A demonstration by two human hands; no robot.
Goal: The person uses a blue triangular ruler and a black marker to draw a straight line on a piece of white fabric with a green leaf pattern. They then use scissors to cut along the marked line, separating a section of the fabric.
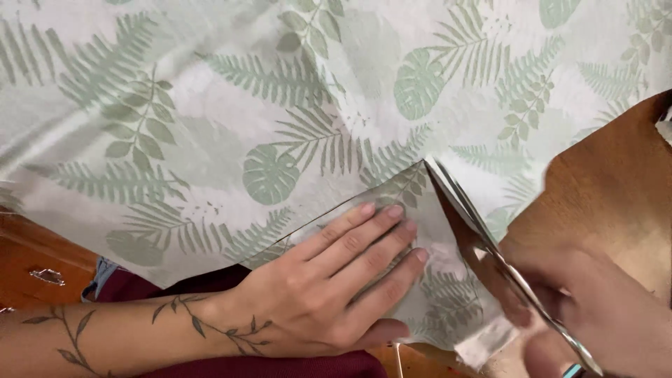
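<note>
We see a big sheet of pale cloth (231,119) printed with green ferns and round leaves, spread from nine o'clock across to three o'clock and filling the upper part of the view; its lower edge runs from about eight o'clock toward the middle, and a slit is cut into it, ending near the centre; under it at three o'clock lies a brown wooden table (602,189), bare where the cloth stops; at seven o'clock a dark red garment (210,280) shows below the cloth edge; our left hand (336,280), with a vine tattoo along the forearm, lies flat at six o'clock, fingers together and stretched out, pressing the cut flap of cloth down, gripping nothing; our right hand (595,308) at four o'clock is blurred but wrapped around the handles of the scissors (483,238); the blades are parted and point up toward the centre, their tips at the end of the slit, the cloth edge lying between them
</note>
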